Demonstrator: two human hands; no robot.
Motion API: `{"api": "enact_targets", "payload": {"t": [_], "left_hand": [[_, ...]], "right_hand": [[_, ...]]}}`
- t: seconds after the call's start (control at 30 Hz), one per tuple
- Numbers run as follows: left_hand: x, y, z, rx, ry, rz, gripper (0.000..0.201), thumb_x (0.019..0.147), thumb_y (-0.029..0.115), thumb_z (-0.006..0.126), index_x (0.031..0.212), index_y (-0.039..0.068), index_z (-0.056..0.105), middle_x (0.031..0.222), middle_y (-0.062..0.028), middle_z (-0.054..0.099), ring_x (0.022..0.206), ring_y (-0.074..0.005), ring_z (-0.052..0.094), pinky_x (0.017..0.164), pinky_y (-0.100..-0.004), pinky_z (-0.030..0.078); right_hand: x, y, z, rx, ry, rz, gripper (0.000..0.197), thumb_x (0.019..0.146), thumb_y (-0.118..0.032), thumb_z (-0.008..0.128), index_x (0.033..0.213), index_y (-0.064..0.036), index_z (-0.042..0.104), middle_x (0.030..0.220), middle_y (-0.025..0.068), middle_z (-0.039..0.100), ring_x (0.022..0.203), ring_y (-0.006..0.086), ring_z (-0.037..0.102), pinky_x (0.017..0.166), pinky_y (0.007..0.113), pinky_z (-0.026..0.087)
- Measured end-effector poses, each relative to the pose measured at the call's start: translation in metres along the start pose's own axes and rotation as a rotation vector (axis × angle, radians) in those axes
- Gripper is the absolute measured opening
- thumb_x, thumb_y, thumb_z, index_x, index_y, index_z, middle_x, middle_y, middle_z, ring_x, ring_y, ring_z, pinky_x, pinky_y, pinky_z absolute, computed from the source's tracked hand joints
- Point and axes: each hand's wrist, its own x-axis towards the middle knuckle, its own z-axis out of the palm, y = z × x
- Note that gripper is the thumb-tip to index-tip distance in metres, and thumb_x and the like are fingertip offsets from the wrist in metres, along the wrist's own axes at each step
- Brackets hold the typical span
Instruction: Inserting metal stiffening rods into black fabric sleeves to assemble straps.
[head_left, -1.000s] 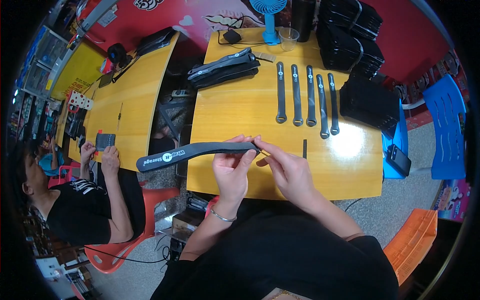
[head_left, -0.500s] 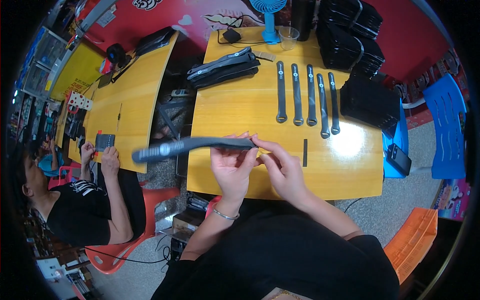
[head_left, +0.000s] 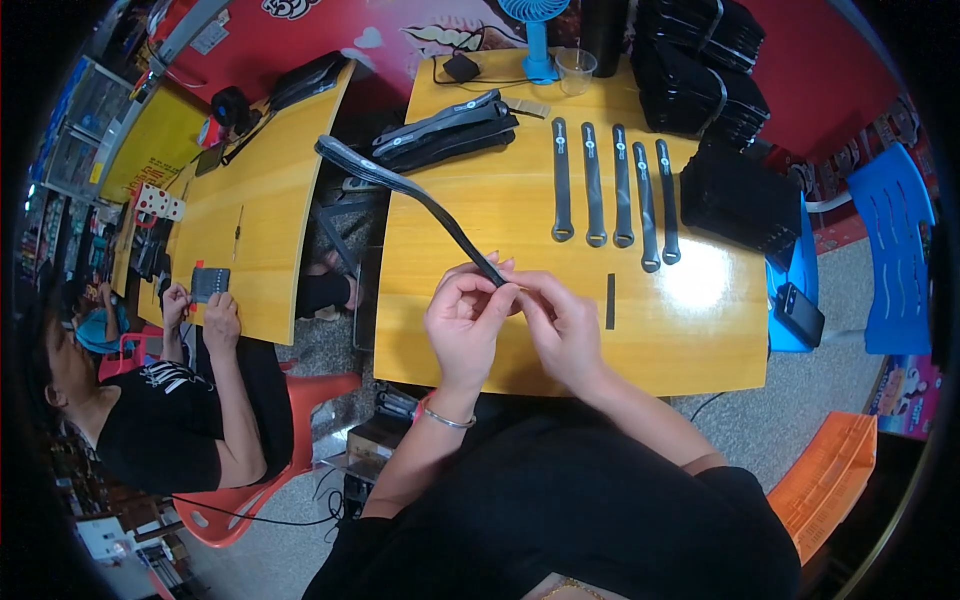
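Over the near part of the yellow table point(head_left: 440, 357), my two hands meet at the near end of a long dark grey strap point(head_left: 443, 217). My left hand point(head_left: 465, 325) is closed on this end, fingers curled. Thumb and forefinger of my right hand point(head_left: 565, 340) pinch the same end, their tips partly hidden. The strap's free part rises away to the far left, seen nearly edge-on. Beyond my right hand a short black strip point(head_left: 611, 302) lies on the table. Farther off, several grey straps point(head_left: 623, 190) with slotted ends lie side by side.
A pile of straps point(head_left: 450, 135) lies at the far left, near a clear cup point(head_left: 576, 72) and blue fan point(head_left: 540, 55). Black bundled stacks point(head_left: 740, 200) fill the right edge. Another person point(head_left: 170, 420) sits left, handling a small dark piece at a second table point(head_left: 270, 210).
The strap's free end has swung up and away, from pointing left to far left, and its face has turned edge-on. Both hands stay together at its near end.
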Motion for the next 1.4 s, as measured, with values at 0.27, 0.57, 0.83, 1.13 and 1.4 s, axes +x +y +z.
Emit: {"api": "enact_targets", "payload": {"t": [0.27,0.57,0.83,1.13,1.4], "left_hand": [[0.004,0.0,0.003,0.004,-0.083,-0.044,0.009,0.083,-0.01,0.056,0.086,-0.005,0.05,0.108,-0.014,0.052,0.098,-0.0211,0.06,0.078,-0.0275,0.057],[0.003,0.002,-0.012,0.104,-0.246,-0.099,0.009,0.09,0.001,0.044,0.084,0.004,0.038,0.099,-0.0112,0.049,0.076,-0.0122,0.054,0.067,-0.025,0.048],[-0.006,0.026,-0.004,-0.064,-0.199,-0.119,0.004,0.087,0.005,0.04,0.09,0.003,0.042,0.102,-0.0121,0.05,0.083,-0.0134,0.054,0.075,-0.0296,0.047],[-0.01,0.032,0.001,-0.088,-0.21,-0.102,0.018,0.085,0.006,0.038,0.1,0.0,0.047,0.098,-0.01,0.051,0.078,-0.0152,0.054,0.07,-0.029,0.044],[-0.01,0.03,0.001,-0.076,-0.198,-0.087,0.017,0.085,0.009,0.04,0.099,0.001,0.047,0.097,-0.0098,0.051,0.076,-0.0147,0.054,0.07,-0.0285,0.044]], "right_hand": [[0.006,0.018,0.001,0.222,0.077,0.058,0.018,0.088,-0.001,0.053,0.102,-0.0027,0.064,0.076,0.0096,0.067,0.071,0.0112,0.066,0.058,0.023,0.048],[0.003,-0.041,-0.067,0.015,-0.2,0.049,0.013,0.087,-0.003,0.053,0.092,0.0011,0.064,0.085,0.009,0.064,0.064,0.0131,0.057,0.057,0.023,0.046],[0.01,-0.128,-0.092,1.16,-0.498,-0.717,0.007,0.093,-0.012,0.047,0.096,-0.0071,0.052,0.077,0.0078,0.054,0.065,0.0175,0.055,0.061,0.028,0.048],[0.023,-0.162,-0.091,1.212,-0.73,-0.978,0.019,0.082,0.005,0.045,0.068,-0.0083,0.046,0.054,-0.0023,0.035,0.046,0.0084,0.038,0.059,0.022,0.043],[0.022,-0.163,-0.09,1.156,-0.695,-0.966,0.021,0.082,0.006,0.045,0.067,-0.0094,0.045,0.055,-0.0021,0.037,0.046,0.0083,0.04,0.063,0.022,0.046]]}}
